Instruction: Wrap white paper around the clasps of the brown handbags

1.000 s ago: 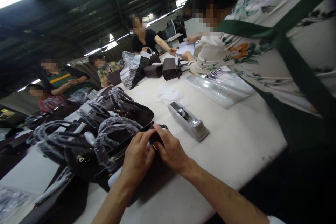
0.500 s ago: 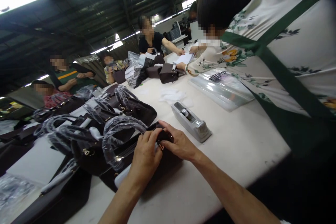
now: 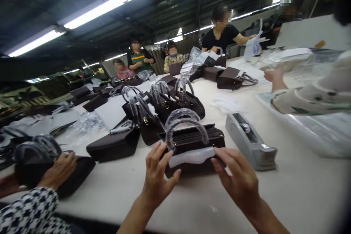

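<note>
A dark brown handbag (image 3: 192, 170) stands upright on the white table in front of me, its two handles (image 3: 188, 126) wrapped in clear plastic. Across its front lies a strip of white wrapping (image 3: 189, 157). My left hand (image 3: 159, 177) is at the bag's left end with fingers and thumb apart, fingertips against its side. At the other end, my right hand (image 3: 240, 177) has its fingers stretched out, with the fingertips touching the bag near the end of the white strip. Neither hand is closed round the bag. A grey tape dispenser (image 3: 251, 146) sits just right of it.
Several wrapped handbags (image 3: 149, 126) crowd behind and left of mine. At left, a co-worker's hand (image 3: 59, 170) rests on another dark bag (image 3: 78, 172). Clear plastic sheets (image 3: 309, 131) lie at right under a co-worker's sleeve (image 3: 315, 91). Other people stand across the table (image 3: 290, 186).
My hands have come off the bag's end fitting and parted to its two sides. The bag now faces me more squarely. My view has swung left, bringing a co-worker's hands into sight.
</note>
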Demonstrator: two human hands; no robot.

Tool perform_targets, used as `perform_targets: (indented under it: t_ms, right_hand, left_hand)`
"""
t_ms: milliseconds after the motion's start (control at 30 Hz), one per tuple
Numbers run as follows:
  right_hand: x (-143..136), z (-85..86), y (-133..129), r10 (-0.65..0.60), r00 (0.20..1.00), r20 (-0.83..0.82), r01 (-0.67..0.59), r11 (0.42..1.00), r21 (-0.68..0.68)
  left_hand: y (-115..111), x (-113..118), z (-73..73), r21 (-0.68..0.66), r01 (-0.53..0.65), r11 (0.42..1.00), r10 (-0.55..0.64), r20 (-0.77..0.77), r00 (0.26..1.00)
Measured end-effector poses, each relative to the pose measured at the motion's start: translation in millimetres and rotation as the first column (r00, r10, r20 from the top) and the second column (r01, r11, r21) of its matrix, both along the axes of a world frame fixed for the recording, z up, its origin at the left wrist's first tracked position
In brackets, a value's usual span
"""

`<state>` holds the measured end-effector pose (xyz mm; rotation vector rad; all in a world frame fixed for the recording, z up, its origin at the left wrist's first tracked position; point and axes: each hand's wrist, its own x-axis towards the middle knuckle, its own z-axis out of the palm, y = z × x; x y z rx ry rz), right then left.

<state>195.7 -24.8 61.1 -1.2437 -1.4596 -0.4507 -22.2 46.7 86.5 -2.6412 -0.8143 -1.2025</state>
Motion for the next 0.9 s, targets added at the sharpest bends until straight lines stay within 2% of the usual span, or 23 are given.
perform_targets:
  t_ms: [100, 200, 333, 433, 700, 900]
  right_hand:
    - [-37, 9.6, 13, 0.156, 0.970, 0.185, -0.144, 0.986, -0.080]
    - [-60, 10.7, 37, 0.163, 0.932, 0.323, -0.111, 0.978, -0.174]
    - [-65, 8.3, 57, 0.158, 0.893, 0.423, -0.026, 0.953, -0.301]
    - [-62, 11.0, 61, 0.204, 0.857, 0.474, -0.027, 0.935, -0.354]
    - [-60, 12.5, 69, 0.202, 0.800, 0.565, -0.035, 0.956, -0.291]
    - [-59, 10.9, 73, 0.188, 0.751, 0.633, -0.058, 0.974, -0.220]
  left_hand:
    - [19, -29, -12.7, -0.166, 0.006, 0.986, -0.014, -0.048, 0.999]
    - [33, -34, -16.8, -0.225, 0.081, 0.971, -0.094, -0.047, 0.994]
    - [41, -33, -15.3, -0.259, 0.161, 0.952, -0.173, -0.024, 0.985]
    - [45, -34, -15.8, -0.277, 0.197, 0.941, -0.205, -0.001, 0.979]
    - [54, -38, -11.6, -0.363, 0.272, 0.891, -0.309, -0.046, 0.950]
    - [57, -39, -14.9, -0.285, 0.291, 0.913, -0.329, -0.093, 0.940]
